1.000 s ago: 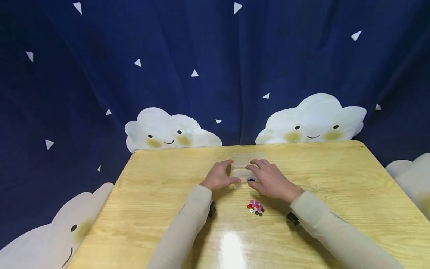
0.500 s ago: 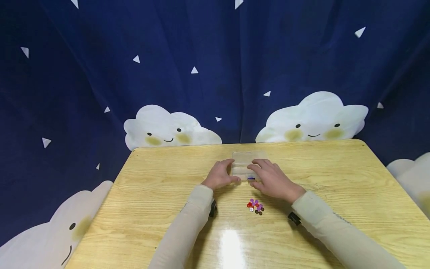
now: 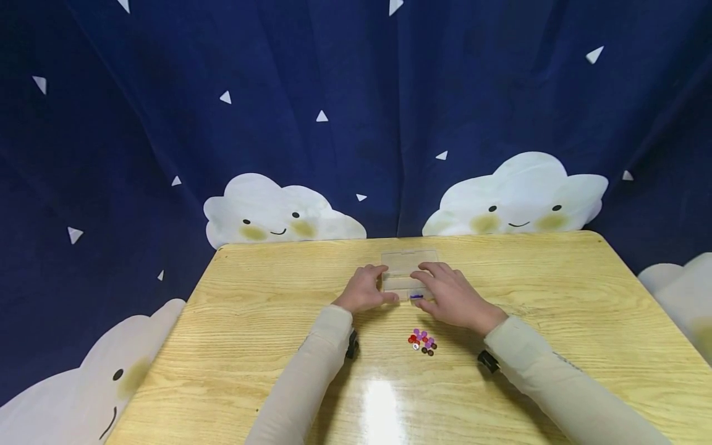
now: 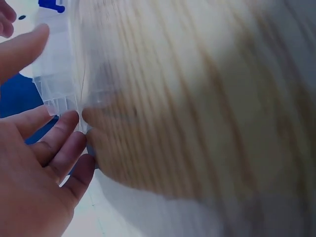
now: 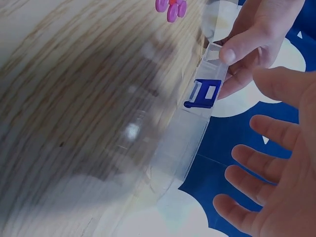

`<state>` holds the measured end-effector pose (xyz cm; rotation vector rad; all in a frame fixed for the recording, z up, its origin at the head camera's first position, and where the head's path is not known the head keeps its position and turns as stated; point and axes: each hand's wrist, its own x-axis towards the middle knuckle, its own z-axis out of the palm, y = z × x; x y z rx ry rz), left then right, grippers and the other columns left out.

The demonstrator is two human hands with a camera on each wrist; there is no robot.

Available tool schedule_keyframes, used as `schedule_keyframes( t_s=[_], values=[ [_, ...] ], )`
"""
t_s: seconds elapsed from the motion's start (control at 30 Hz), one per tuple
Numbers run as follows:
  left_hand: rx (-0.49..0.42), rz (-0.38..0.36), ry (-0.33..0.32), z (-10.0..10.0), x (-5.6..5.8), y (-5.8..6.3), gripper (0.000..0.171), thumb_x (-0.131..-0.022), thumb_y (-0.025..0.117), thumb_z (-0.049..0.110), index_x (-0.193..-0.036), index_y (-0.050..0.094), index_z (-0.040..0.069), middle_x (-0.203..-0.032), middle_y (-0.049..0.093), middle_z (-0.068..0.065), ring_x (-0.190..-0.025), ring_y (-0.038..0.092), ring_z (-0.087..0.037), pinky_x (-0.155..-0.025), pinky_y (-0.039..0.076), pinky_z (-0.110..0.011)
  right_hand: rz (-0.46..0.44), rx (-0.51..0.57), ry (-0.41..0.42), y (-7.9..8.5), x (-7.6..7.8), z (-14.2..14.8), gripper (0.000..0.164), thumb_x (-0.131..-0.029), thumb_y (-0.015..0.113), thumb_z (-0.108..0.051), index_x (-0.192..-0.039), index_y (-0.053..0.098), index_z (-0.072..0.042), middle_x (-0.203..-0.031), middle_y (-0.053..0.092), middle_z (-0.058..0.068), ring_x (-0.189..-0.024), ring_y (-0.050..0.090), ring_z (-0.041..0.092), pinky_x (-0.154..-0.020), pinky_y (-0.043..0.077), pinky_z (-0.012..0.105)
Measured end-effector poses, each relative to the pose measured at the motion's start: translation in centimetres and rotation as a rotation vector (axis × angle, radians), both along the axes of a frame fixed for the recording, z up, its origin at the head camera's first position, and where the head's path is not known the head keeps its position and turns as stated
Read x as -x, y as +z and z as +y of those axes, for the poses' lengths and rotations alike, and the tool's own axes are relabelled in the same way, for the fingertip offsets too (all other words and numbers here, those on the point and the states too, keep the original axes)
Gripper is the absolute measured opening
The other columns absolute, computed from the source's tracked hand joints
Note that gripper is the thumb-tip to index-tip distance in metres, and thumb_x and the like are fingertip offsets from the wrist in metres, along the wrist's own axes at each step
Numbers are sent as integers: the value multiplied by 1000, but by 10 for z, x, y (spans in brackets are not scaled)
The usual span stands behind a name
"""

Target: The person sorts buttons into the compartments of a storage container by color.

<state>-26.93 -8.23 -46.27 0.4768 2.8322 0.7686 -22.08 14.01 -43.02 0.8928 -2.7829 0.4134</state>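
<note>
A clear plastic box sits on the table, with its transparent lid lying back on the far side. A blue latch is on its front. My left hand holds the box's left end, thumb at the front and fingers around the end, seen from close by in the left wrist view. By the box's right part is my right hand; its fingers are spread and relaxed, apart from the box in the right wrist view. Small red, purple, brown and white round pieces lie in a cluster nearer me.
The wooden table extends well to both sides of the box. Behind its far edge hangs a dark blue curtain printed with clouds and white triangles. Bright glare lies on the near tabletop.
The head view has shifted slightly. Over the last half second the box and lid have moved a little to the left; both hands keep nearly the same pose, and the round pieces stay put.
</note>
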Motion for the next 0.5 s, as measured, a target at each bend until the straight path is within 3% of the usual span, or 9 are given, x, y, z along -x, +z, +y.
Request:
schedule_keyframes(
  t_s=[0.37,0.5],
  values=[
    [-10,-6,11,-1,4,-1,78,-79,82,39,-146,50,14,-135,61,-9,-123,53,-27,-105,47,-41,-17,18,5,-1,-2,3,49,-89,73,-32,-130,61,-7,-137,57,17,-125,54,38,-90,50,59],
    [-5,-3,14,-1,3,0,77,-79,83,40,-145,51,15,-138,60,-8,-124,53,-27,-106,46,-41,-18,69,28,-2,-3,5,44,-89,74,-28,-127,64,-8,-134,59,15,-125,55,36,-95,50,58]
  ],
)
